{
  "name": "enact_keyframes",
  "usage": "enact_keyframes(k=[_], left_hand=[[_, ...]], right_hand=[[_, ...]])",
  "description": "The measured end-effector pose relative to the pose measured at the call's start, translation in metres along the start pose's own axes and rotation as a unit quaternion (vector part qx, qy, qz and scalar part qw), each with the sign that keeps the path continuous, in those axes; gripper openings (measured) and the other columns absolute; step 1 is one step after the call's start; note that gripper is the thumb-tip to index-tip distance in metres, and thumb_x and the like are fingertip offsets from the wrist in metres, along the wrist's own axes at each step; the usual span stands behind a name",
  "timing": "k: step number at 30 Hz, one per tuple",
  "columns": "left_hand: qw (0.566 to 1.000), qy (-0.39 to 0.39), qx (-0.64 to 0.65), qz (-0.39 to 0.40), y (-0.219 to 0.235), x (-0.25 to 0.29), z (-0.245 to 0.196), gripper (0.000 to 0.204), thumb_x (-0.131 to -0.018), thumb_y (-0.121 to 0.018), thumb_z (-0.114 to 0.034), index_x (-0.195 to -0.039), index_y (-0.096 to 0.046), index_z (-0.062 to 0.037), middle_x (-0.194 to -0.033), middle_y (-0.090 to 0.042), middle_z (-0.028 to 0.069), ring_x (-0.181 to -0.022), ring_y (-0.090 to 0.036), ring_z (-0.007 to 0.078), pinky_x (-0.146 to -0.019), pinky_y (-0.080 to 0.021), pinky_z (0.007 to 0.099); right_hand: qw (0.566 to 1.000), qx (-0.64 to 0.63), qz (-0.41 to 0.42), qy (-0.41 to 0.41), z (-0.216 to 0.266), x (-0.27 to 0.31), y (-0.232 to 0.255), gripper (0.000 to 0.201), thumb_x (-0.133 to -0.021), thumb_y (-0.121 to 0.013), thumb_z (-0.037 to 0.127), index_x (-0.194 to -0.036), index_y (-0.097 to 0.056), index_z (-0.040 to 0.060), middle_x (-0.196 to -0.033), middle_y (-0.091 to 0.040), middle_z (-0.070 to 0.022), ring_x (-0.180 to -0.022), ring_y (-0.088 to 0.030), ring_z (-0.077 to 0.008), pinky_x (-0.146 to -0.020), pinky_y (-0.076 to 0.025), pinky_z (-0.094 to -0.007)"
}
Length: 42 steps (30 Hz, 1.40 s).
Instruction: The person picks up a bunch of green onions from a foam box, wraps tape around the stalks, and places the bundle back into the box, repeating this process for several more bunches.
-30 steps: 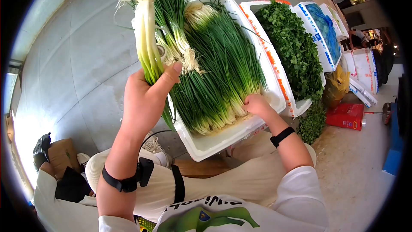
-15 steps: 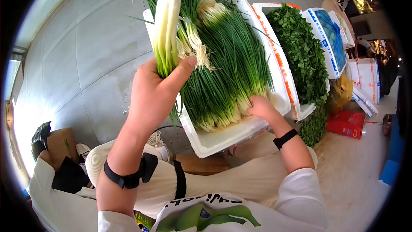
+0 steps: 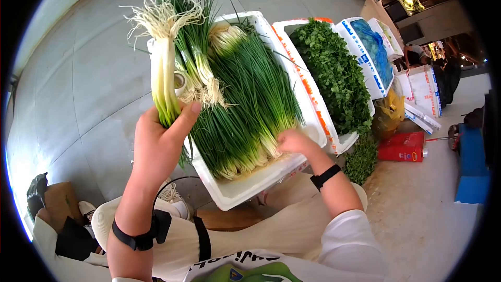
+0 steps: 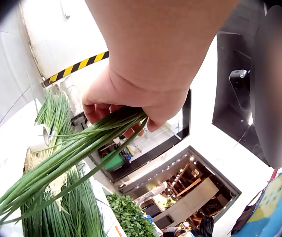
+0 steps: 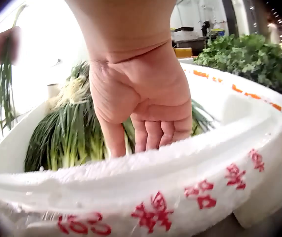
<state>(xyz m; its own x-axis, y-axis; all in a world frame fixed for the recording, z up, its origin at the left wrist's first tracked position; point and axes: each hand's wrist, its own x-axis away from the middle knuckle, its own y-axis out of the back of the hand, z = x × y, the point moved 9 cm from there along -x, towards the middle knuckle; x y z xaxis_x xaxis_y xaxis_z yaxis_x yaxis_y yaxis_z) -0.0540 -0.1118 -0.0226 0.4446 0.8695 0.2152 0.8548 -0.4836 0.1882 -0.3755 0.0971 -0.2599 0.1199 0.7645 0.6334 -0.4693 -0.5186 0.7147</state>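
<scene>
My left hand [image 3: 164, 136] grips a bunch of green onions [image 3: 164, 73] above the left side of a white foam box [image 3: 245, 194]. Their white roots point up, and long green leaves [image 4: 67, 165] trail below the hand in the left wrist view. Inside the box lies a thick layer of thin green onions [image 3: 250, 89], white ends toward me. My right hand [image 3: 297, 142] reaches down to those white ends at the near right corner. In the right wrist view, the box rim hides its fingertips, so I cannot tell whether they pinch any stalks.
Smaller bunches with roots [image 3: 206, 78] lie on top at the box's left, beside a white tape roll [image 3: 179, 80]. To the right stand a foam box of leafy herbs [image 3: 334, 73] and one with blue plastic [image 3: 373, 47]. A red container [image 3: 401, 147] sits on the floor.
The head view swung right and back, then the scene dropped lower in it. The held bunch shifted slightly over the box and back left. My right hand stays at the white ends.
</scene>
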Motion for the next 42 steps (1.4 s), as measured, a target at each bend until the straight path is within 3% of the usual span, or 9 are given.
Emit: enact_keyframes(k=[4,6,8,17,20,22,28,32,42], left_hand=[[1.000,0.001,0.001,0.001,0.002,0.003,0.003,0.029,-0.094,-0.072,-0.028,-0.084,-0.064,-0.0022,-0.073,-0.056,-0.0033,-0.068,-0.046,0.0048,-0.061,-0.036,0.0233],[1.000,-0.002,-0.001,0.001,0.003,0.002,0.005,0.029,-0.094,-0.072,-0.028,-0.084,-0.064,-0.0022,-0.074,-0.056,-0.0030,-0.068,-0.047,0.0051,-0.061,-0.037,0.0235],[1.000,-0.015,-0.012,-0.013,0.003,0.001,0.002,0.037,-0.092,-0.073,-0.032,-0.087,-0.065,0.0030,-0.062,-0.051,-0.0029,-0.060,-0.042,0.0056,-0.052,-0.037,0.0291],[1.000,0.011,0.001,0.004,0.004,0.004,-0.003,0.028,-0.095,-0.072,-0.027,-0.085,-0.065,-0.0020,-0.073,-0.054,-0.0052,-0.067,-0.045,0.0038,-0.059,-0.036,0.0236],[1.000,0.011,-0.013,0.000,0.006,0.004,-0.002,0.028,-0.095,-0.072,-0.027,-0.084,-0.065,-0.0022,-0.071,-0.052,-0.0061,-0.066,-0.044,0.0032,-0.058,-0.035,0.0234],[1.000,0.012,-0.009,0.000,0.006,0.005,-0.004,0.028,-0.095,-0.072,-0.027,-0.083,-0.065,-0.0023,-0.070,-0.051,-0.0065,-0.066,-0.043,0.0033,-0.058,-0.035,0.0235],[1.000,0.003,-0.017,0.005,0.006,0.005,-0.006,0.029,-0.095,-0.072,-0.028,-0.083,-0.065,-0.0029,-0.069,-0.050,-0.0072,-0.065,-0.041,0.0034,-0.057,-0.034,0.0240],[1.000,0.008,-0.017,0.006,0.005,0.006,-0.007,0.029,-0.095,-0.073,-0.029,-0.083,-0.065,-0.0032,-0.069,-0.049,-0.0073,-0.065,-0.041,0.0035,-0.057,-0.033,0.0240],[0.999,0.000,-0.038,0.012,0.002,0.007,-0.007,0.031,-0.094,-0.073,-0.031,-0.083,-0.065,-0.0030,-0.069,-0.052,-0.0057,-0.065,-0.044,0.0039,-0.058,-0.036,0.0241]], right_hand=[[0.976,-0.046,-0.154,-0.146,-0.038,0.017,0.053,0.031,-0.069,-0.083,0.023,-0.087,-0.072,0.0005,-0.085,-0.072,-0.0182,-0.082,-0.071,-0.0326,-0.076,-0.056,-0.0395],[0.972,-0.036,-0.183,-0.140,-0.048,0.015,0.052,0.037,-0.070,-0.084,0.027,-0.091,-0.069,0.0002,-0.084,-0.071,-0.0171,-0.079,-0.070,-0.0325,-0.074,-0.055,-0.0407],[0.974,-0.036,-0.175,-0.141,-0.053,0.012,0.038,0.039,-0.070,-0.084,0.028,-0.092,-0.067,0.0006,-0.082,-0.070,-0.0164,-0.077,-0.069,-0.0323,-0.073,-0.055,-0.0412],[0.972,-0.046,-0.165,-0.162,-0.059,0.007,0.029,0.036,-0.070,-0.082,0.027,-0.087,-0.062,0.0020,-0.074,-0.065,-0.0162,-0.069,-0.066,-0.0309,-0.065,-0.052,-0.0418],[0.971,0.061,-0.192,-0.127,-0.049,0.005,0.041,0.031,-0.068,-0.078,0.025,-0.080,-0.062,0.0016,-0.071,-0.065,-0.0178,-0.068,-0.066,-0.0314,-0.064,-0.052,-0.0417],[0.970,-0.042,-0.130,-0.201,-0.046,0.014,0.046,0.028,-0.067,-0.076,0.024,-0.076,-0.063,0.0011,-0.071,-0.065,-0.0190,-0.068,-0.065,-0.0324,-0.064,-0.052,-0.0412],[0.971,-0.079,-0.143,-0.173,-0.060,0.010,0.051,0.029,-0.069,-0.075,0.021,-0.078,-0.060,-0.0022,-0.070,-0.062,-0.0147,-0.067,-0.065,-0.0263,-0.062,-0.052,-0.0402],[0.936,-0.247,-0.143,-0.205,-0.042,0.026,0.055,0.029,-0.075,-0.073,0.021,-0.088,-0.064,-0.0037,-0.072,-0.062,-0.0084,-0.068,-0.064,-0.0184,-0.060,-0.052,-0.0343],[0.948,-0.236,-0.094,-0.191,-0.046,0.034,0.057,0.034,-0.080,-0.069,0.025,-0.096,-0.065,-0.0044,-0.080,-0.064,-0.0088,-0.071,-0.061,-0.0173,-0.065,-0.051,-0.0329]])
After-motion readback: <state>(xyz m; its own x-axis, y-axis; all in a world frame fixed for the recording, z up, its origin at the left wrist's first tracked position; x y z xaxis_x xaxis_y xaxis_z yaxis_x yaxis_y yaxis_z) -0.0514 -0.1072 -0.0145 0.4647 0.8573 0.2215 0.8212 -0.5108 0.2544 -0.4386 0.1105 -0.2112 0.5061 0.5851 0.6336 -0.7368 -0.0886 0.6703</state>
